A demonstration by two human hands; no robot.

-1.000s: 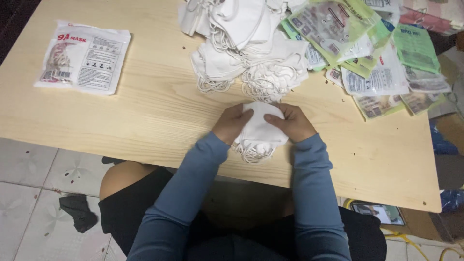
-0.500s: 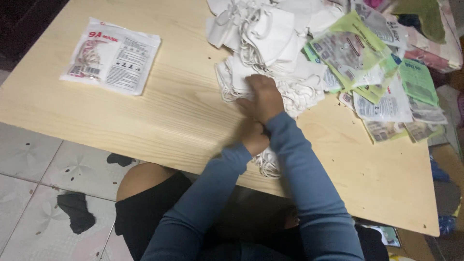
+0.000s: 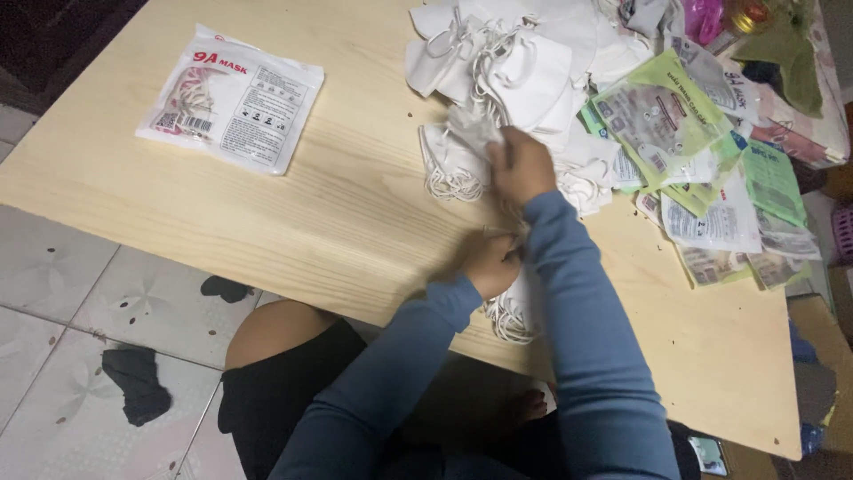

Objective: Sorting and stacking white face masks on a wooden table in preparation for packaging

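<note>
Far left lies a sealed mask packet (image 3: 233,98). Left hand (image 3: 489,264) pins what looks like a stack of white masks (image 3: 514,307) at the near table edge; right hand (image 3: 520,164), nearer the heap, clenches a mask (image 3: 471,129) on the loose mask pile (image 3: 524,71), straight beyond the stack.

Sealed mask packet (image 3: 233,98) lies at table (image 3: 338,222) far left; loose mask pile (image 3: 506,80) far centre; flat wrappers (image 3: 702,169) to its right.
</note>
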